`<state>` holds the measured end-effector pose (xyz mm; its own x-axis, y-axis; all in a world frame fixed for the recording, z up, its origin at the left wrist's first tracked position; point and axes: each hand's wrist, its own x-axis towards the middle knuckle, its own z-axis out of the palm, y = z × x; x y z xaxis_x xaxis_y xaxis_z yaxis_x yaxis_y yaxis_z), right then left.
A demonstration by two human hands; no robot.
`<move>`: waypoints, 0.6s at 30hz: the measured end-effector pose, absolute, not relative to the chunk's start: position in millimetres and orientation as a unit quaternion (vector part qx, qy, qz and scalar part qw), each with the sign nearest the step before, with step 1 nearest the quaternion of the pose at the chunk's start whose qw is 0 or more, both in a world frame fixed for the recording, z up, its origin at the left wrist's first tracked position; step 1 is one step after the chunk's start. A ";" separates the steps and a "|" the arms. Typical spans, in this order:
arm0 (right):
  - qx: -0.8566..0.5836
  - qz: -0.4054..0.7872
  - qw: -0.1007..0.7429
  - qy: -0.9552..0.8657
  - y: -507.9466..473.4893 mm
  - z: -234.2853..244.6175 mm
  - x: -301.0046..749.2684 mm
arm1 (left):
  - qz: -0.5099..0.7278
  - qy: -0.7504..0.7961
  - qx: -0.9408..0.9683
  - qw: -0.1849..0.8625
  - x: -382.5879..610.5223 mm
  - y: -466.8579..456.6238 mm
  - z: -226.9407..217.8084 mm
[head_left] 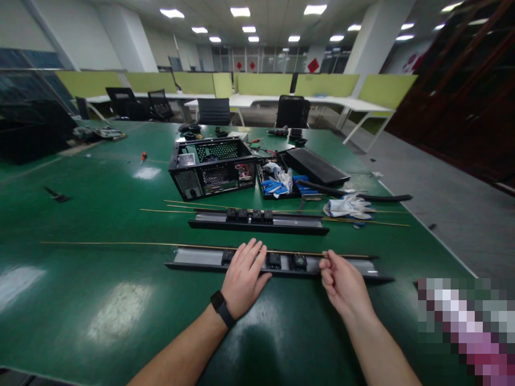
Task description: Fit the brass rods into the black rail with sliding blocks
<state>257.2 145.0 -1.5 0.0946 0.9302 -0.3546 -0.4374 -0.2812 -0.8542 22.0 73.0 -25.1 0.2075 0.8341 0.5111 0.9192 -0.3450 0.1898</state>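
A long black channel rail [197,256] with a pale grey inner face lies across the green table in front of me. Several small black square blocks [274,261] sit inside it. One long thin brass-coloured rod [108,243] runs along the rail's far side and sticks out well past its left end. My left hand [242,281] rests flat over the middle of the rail, fingers stretched out and covering part of it. With fingertips pinched together, my right hand [341,281] grips the rod near the rail's right part.
Behind lies a second black rail [306,224] with similar blocks and thin rods [173,211]. Farther back stand an open black computer case [215,185], a tray [263,194] of gloves and a black panel [317,165]. White gloves [348,206] and a black tube [386,198] lie right.
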 end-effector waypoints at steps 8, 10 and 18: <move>-0.502 0.630 0.513 -0.298 142.5 -7.1 250.8 | -0.273 -0.566 -0.774 0.080 23.6 71.0 -23.9; -0.504 0.631 0.506 -0.303 142.1 -6.4 250.7 | -0.273 -0.563 -0.776 0.079 23.8 70.7 -23.3; -0.502 0.633 0.527 -0.264 142.1 4.2 252.5 | -0.277 -0.566 -0.773 0.078 23.9 70.3 -22.6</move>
<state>252.5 142.1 4.2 0.0608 0.9320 -0.3574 -0.4022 -0.3048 -0.8633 23.9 70.3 -22.6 0.2065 0.8311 0.5164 0.9179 -0.3473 0.1919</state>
